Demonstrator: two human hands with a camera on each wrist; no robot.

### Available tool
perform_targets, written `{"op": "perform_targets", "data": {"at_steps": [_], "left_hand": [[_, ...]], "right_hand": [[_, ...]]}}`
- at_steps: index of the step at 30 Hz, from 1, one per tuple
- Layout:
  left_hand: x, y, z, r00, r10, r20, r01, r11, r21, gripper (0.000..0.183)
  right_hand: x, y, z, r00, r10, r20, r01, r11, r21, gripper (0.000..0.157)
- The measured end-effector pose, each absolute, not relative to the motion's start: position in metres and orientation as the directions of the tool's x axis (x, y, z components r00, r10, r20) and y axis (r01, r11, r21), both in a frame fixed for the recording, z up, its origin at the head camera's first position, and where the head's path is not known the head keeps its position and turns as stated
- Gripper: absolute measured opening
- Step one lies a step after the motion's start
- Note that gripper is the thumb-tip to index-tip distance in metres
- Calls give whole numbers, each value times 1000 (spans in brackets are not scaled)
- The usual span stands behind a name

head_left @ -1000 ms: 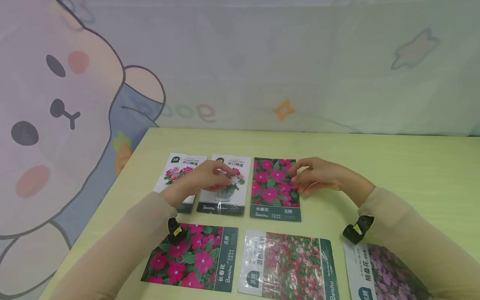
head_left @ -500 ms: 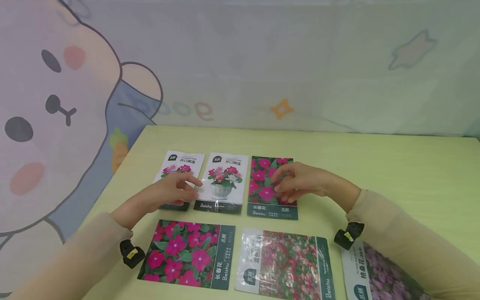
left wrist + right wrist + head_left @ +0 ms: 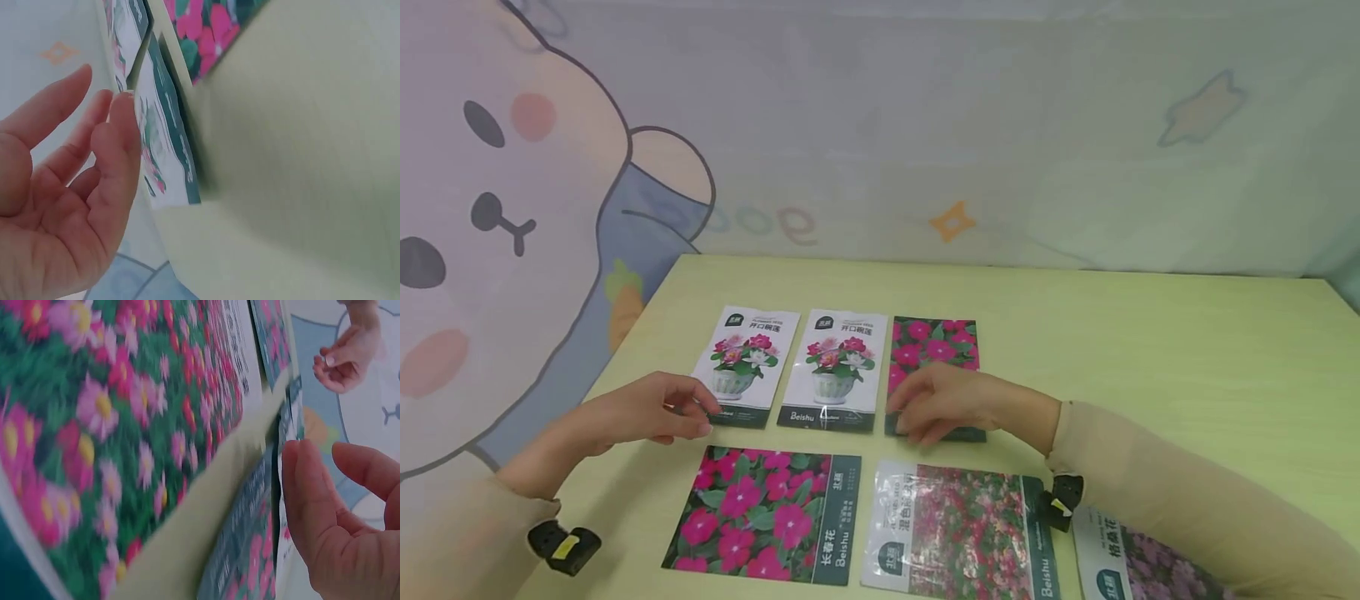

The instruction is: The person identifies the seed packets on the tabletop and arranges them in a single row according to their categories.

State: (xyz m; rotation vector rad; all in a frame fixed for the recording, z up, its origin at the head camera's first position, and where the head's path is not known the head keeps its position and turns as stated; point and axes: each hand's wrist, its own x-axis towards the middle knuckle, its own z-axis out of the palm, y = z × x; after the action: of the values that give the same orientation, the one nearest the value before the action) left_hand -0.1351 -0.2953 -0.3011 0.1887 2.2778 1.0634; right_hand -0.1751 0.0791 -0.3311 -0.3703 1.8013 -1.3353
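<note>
My left hand hovers at the lower left corner of the leftmost white seed packet, fingers loosely bent with nothing between them. In the left wrist view that hand has thumb and fingers apart. My right hand is over the lower part of an upright pink-flower seed packet, hiding some of it. The right wrist view shows this hand with a gap between thumb and fingers. Between the two lies a second white packet picturing potted flowers.
The front row has a sideways pink-flower packet, a mixed-flower packet and a purple-flower packet partly under the right sleeve. A pale green table bears them. Behind hangs a cartoon-printed cloth.
My left hand has moved left and down, off the white packets. My right hand has slid left and toward me across the upright pink-flower packet. The packets keep their arrangement.
</note>
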Motion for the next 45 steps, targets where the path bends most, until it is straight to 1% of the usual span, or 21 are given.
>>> {"op": "perform_targets", "data": {"at_steps": [5,8,10,15,18,21,29,34,38,40,45], "left_hand": [[-126,-310,-302,-781,332,-529,-183,688,702,32],[-122,-317,-305,-773,315,-551,-212,689,693,34],[-119,-319,-309,-768,303,-564,-229,693,684,31],[-112,-318,-318,-746,270,-608,-256,726,638,23],[-110,-315,-319,-748,242,-618,-261,749,609,22],[-109,-313,-321,-752,236,-615,-269,742,614,22],[-112,-307,-327,-731,288,-619,-316,661,680,29],[-113,-306,-330,-727,284,-625,-355,623,697,32],[-112,-306,-332,-731,279,-622,-376,596,710,30],[-113,-306,-333,-729,290,-620,-386,575,722,26],[-118,-308,-332,-719,359,-595,-387,505,771,17]], "right_hand": [[-163,65,-332,-604,-632,-486,338,349,-874,35],[-157,60,-330,-616,-614,-493,369,328,-870,36],[-155,57,-330,-621,-604,-499,386,318,-866,35],[-151,52,-333,-591,-603,-536,465,289,-837,35],[-149,49,-334,-572,-603,-555,524,251,-814,36],[-147,47,-335,-566,-600,-565,563,219,-797,35],[-143,43,-336,-572,-593,-567,567,214,-796,37],[-142,39,-337,-579,-579,-574,574,210,-791,37],[-141,37,-338,-577,-578,-576,563,228,-794,37],[-142,37,-339,-569,-588,-574,554,242,-797,36],[-143,38,-340,-542,-627,-560,531,261,-806,36]]}}
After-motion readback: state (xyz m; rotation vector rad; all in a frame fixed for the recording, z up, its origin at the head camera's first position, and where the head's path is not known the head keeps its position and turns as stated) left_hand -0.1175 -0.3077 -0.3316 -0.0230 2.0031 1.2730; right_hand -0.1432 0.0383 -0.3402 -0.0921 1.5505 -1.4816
